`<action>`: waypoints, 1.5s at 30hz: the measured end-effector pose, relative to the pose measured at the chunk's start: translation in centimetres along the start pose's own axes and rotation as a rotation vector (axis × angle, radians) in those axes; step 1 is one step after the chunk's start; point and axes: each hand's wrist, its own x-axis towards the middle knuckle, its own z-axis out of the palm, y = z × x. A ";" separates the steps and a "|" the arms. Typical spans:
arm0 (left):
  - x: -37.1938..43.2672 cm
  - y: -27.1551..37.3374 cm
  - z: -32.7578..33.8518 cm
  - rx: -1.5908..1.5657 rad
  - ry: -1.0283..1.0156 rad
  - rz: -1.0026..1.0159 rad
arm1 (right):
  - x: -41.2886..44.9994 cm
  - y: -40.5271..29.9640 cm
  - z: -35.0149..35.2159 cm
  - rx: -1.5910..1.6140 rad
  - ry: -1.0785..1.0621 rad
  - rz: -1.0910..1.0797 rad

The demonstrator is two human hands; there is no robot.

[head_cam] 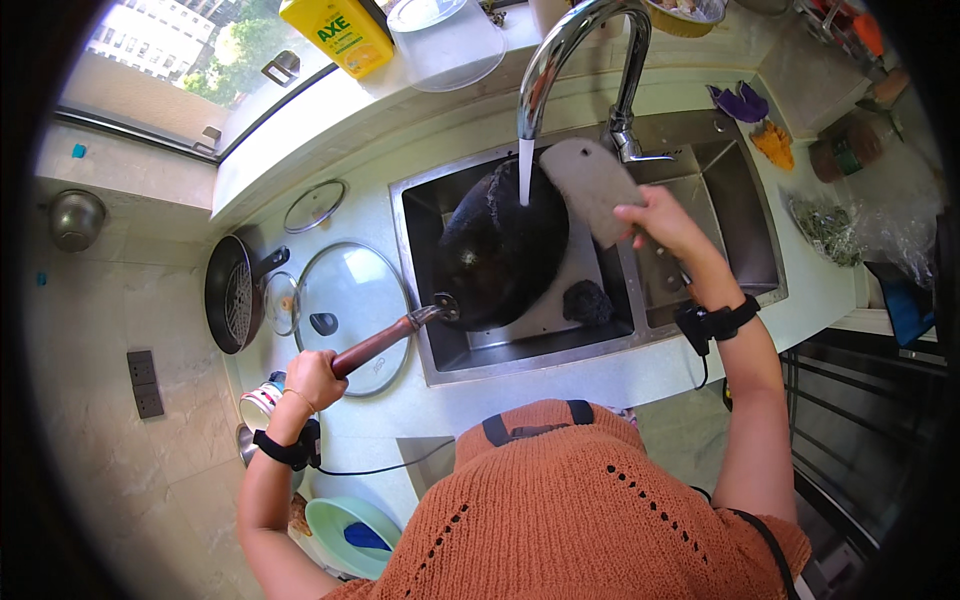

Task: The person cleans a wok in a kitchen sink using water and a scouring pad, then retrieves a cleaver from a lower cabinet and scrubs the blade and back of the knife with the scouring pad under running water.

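Note:
My left hand (315, 381) is closed round the wooden handle (375, 346) of a blackened wok (502, 262). The wok lies tilted in the left sink basin (517, 341), its dark outer side facing up. Water (526, 172) runs onto it from the chrome faucet (534, 97). My right hand (664, 220) grips what looks like a cleaver, its broad grey blade (592, 184) beside the wok's right edge. Whether the blade touches the wok, I cannot tell. A dark scrubbing pad (587, 302) lies on the basin floor.
Left of the sink lie a large glass lid (352, 300), smaller lids and a frying pan (225, 292). A yellow AXE bottle (341, 37) and a plastic tub (446, 41) stand on the sill. The right basin (720, 195) adjoins; a green basin (341, 517) is low left.

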 end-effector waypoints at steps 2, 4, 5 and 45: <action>0.1 0.0 -0.1 0.000 -0.015 -0.007 | 0.9 1.3 1.5 0.133 -0.140 0.094; 0.1 -0.2 0.1 0.006 -0.023 -0.013 | 1.2 0.1 3.3 0.188 -0.174 0.135; 0.2 -0.4 0.2 0.015 -0.033 -0.014 | 1.5 -0.2 4.0 0.216 -0.181 0.131; -0.3 -1.8 4.2 -0.234 -0.017 -0.024 | -2.3 2.1 -3.2 0.248 0.434 -0.030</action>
